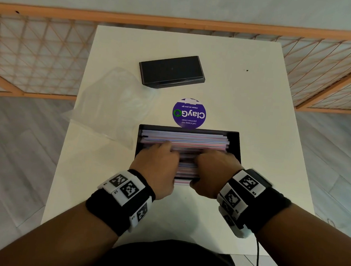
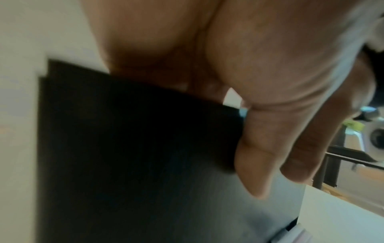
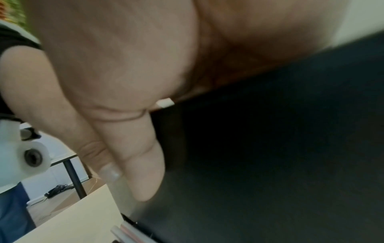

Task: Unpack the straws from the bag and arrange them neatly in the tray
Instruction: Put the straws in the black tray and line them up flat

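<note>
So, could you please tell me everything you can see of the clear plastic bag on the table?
The clear plastic bag lies crumpled on the white table, left of the black tray and the round purple sticker. It is thin, see-through film, seemingly empty, overhanging the table's left edge. Neither hand touches it.

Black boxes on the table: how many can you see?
2. One black tray sits in front of the person, full of straws, with both hands on it. The other black box lies farther back, beside the clear bag. Nothing suggests a hidden third.
</note>
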The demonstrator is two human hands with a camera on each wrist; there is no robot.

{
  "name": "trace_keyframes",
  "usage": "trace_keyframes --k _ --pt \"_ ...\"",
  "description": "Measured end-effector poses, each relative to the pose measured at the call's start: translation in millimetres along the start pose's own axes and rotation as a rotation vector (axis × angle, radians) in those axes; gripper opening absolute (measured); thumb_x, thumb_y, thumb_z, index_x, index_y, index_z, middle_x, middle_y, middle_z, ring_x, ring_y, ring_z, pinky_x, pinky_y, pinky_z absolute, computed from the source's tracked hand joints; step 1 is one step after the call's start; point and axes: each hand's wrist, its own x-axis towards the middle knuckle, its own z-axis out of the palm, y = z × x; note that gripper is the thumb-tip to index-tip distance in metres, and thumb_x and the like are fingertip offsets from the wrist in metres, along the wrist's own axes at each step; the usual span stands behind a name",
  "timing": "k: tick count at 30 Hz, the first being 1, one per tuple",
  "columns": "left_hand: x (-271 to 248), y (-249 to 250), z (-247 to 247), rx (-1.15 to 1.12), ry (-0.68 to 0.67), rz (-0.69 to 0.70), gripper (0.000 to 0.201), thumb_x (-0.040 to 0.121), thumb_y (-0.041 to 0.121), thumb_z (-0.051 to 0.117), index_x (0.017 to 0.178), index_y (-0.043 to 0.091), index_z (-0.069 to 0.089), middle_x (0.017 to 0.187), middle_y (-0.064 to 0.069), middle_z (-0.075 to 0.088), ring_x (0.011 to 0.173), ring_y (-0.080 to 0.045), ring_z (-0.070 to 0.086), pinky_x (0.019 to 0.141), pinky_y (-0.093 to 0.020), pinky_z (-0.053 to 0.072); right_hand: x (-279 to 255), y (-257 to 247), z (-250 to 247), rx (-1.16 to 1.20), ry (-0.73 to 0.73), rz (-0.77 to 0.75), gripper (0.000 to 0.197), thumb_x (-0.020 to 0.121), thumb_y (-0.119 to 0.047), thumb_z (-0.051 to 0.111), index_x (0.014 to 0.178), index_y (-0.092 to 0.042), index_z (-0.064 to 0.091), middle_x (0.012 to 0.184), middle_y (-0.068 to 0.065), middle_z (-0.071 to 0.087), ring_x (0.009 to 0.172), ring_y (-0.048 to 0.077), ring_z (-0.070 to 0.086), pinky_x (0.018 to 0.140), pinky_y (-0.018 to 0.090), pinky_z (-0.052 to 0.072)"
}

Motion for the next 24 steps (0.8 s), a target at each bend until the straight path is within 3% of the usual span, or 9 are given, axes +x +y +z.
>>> trace_keyframes --k 2,5,9,12,17,20,24 --pt "-3.2 -0.3 1.0 0.018 0.073 0.025 0.038 0.084 0.034 0.067 0.119 0.024 0.057 0.121 0.003 0.057 0.11 -0.023 0.06 0.09 -0.038 0.051 -3.4 2.1 -3.3 -0.004 0.024 -0.018 0.03 0.073 -0.044 0.06 0.099 -0.028 0.065 0.095 -0.008 0.065 0.093 0.021 0.064 0.088 0.035 0.049" --pt "-5.0 -2.2 3.6 -0.02 0.04 0.01 0.031 0.087 0.031 0.064 0.117 0.026 0.06 0.12 0.005 0.061 0.112 -0.023 0.06 0.091 -0.038 0.054 -6.5 1.0 -6.5 0.045 0.008 -0.029 0.033 0.074 -0.042 0.062 0.104 -0.03 0.063 0.099 -0.007 0.067 0.095 0.022 0.065 0.087 0.036 0.052" --pt "-3.3 -2.5 6.9 -0.011 0.032 0.021 0.032 0.089 0.032 0.062 0.121 0.026 0.059 0.123 0.004 0.057 0.116 -0.022 0.056 0.093 -0.036 0.05 -8.8 -1.2 -5.8 -0.012 0.048 -0.044 0.041 0.076 -0.044 0.061 0.113 -0.029 0.063 0.115 -0.001 0.056 0.112 0.027 0.054 0.099 0.042 0.043" --pt "-4.3 -2.2 10.4 -0.024 0.034 0.03 0.035 0.089 0.029 0.062 0.124 0.026 0.058 0.123 0.005 0.059 0.113 -0.022 0.059 0.096 -0.035 0.051 -10.5 -3.3 -1.9 0.008 0.049 -0.055 0.042 0.078 -0.042 0.062 0.116 -0.026 0.057 0.118 -0.003 0.058 0.114 0.027 0.054 0.1 0.043 0.042" --pt "-3.6 -3.5 15.0 -0.037 0.028 0.017 0.031 0.088 0.03 0.063 0.119 0.027 0.061 0.12 0.004 0.058 0.113 -0.022 0.059 0.095 -0.037 0.052 -8.2 -1.4 7.2 0.001 0.002 -0.006 0.028 0.078 -0.039 0.06 0.102 -0.026 0.062 0.103 -0.006 0.065 0.103 0.023 0.063 0.09 0.037 0.045" --pt "-1.4 -5.0 15.8 -0.029 0.008 0.007 0.027 0.088 0.03 0.061 0.114 0.023 0.064 0.122 0.0 0.052 0.117 -0.023 0.052 0.096 -0.038 0.05 -6.1 -0.6 7.5 0.002 0.001 0.002 0.031 0.079 -0.04 0.059 0.106 -0.027 0.064 0.11 -0.004 0.058 0.109 0.025 0.057 0.09 0.038 0.045" --pt "1.5 -4.9 13.7 -0.05 -0.059 -0.026 0.021 0.086 0.029 0.063 0.105 0.022 0.067 0.108 0.0 0.066 0.101 -0.025 0.065 0.086 -0.037 0.057 -3.2 0.4 9.8 0.015 -0.022 0.013 0.026 0.079 -0.037 0.058 0.101 -0.025 0.066 0.102 -0.004 0.062 0.099 0.023 0.062 0.083 0.034 0.049"
